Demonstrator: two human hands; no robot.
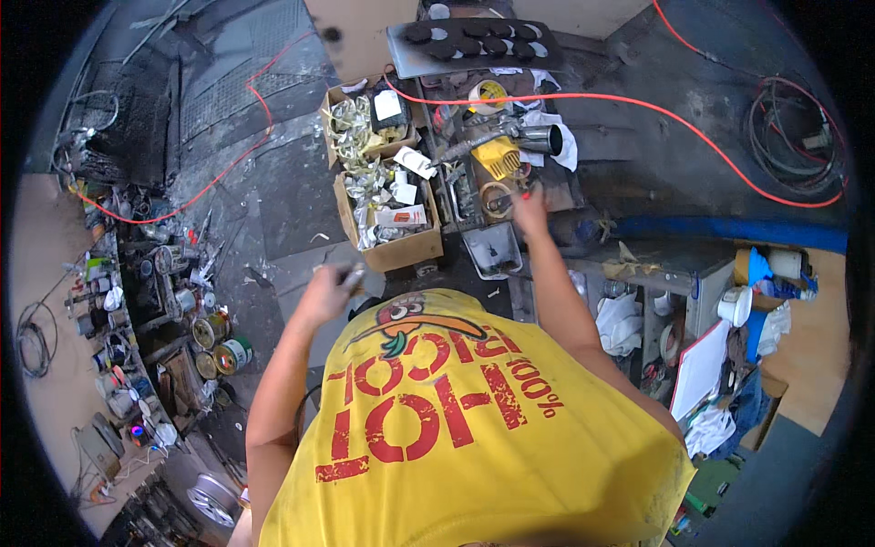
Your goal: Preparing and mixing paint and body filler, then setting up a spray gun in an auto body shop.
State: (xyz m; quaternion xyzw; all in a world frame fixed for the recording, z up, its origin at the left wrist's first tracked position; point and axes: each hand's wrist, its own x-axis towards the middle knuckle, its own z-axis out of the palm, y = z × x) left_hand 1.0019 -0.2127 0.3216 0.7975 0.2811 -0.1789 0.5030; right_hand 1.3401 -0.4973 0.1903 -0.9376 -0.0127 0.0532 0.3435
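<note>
My left hand (330,292) is closed around a small silvery-grey item that I cannot make out, below the lower cardboard box (392,251) of crumpled pale packets. My right hand (530,208) is closed on a small red-tipped tool (524,195), beside a beige tape roll (497,198) on the work bench. Just beyond lie a yellow slotted plastic piece (497,157), a metal spray gun with a dark cylinder (538,139) and white cloths (565,146). A grey plastic tray (492,253) sits below my right hand's left side.
A panel with several black discs (428,59) is at the top. An orange hose (638,100) crosses the work area. Shelves of cans (210,333) line the left; coiled cables (788,137) lie at the upper right. A cabinet (674,283) with cloths stands right of my arm.
</note>
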